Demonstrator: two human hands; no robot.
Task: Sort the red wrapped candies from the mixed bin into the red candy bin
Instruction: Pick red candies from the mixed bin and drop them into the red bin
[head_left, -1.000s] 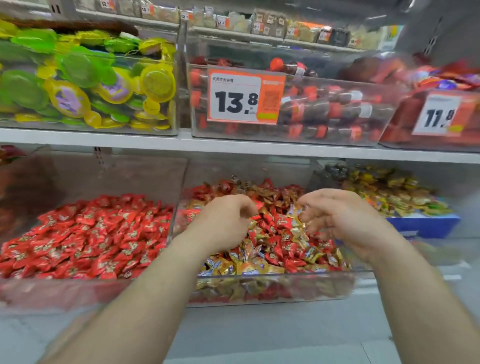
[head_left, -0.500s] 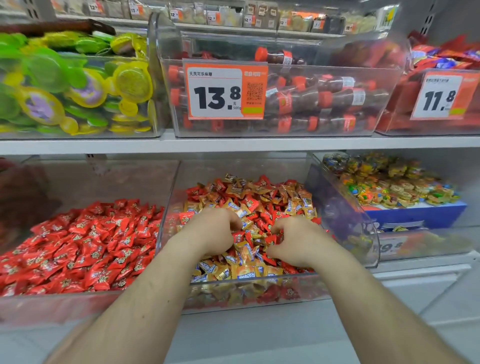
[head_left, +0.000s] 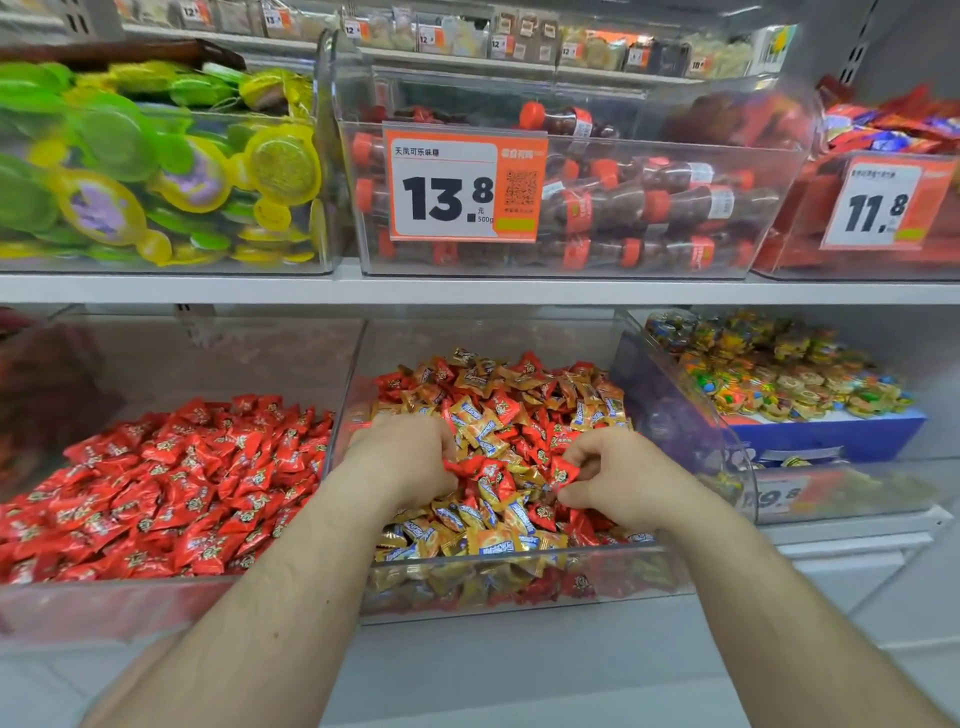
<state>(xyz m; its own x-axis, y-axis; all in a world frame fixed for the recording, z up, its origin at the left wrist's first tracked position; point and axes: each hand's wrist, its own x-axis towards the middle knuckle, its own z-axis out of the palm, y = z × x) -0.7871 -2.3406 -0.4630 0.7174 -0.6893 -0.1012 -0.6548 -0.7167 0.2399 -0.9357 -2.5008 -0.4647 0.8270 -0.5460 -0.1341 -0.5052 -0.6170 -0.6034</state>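
Note:
The clear mixed bin (head_left: 519, 590) on the lower shelf holds red and gold wrapped candies. Both my hands are down in its front half. My left hand (head_left: 402, 457) is curled, and a red candy (head_left: 462, 466) shows at its fingertips. My right hand (head_left: 618, 475) pinches another red candy (head_left: 563, 474) between thumb and fingers. To the left stands the red candy bin (head_left: 104, 605), filled only with red wrapped candies (head_left: 171, 483). A clear wall separates the two bins.
A bin of colourful round candies (head_left: 779, 379) on a blue box sits to the right. The upper shelf (head_left: 467, 288) carries bins of green and yellow jelly cups (head_left: 156, 166), cola-bottle candies (head_left: 649, 197) and red packets (head_left: 883, 124), with price tags 13.8 and 11.8.
Both hands dropped from above the mixed bin into the candy pile and closed on red candies. The camera moved closer and shifted right.

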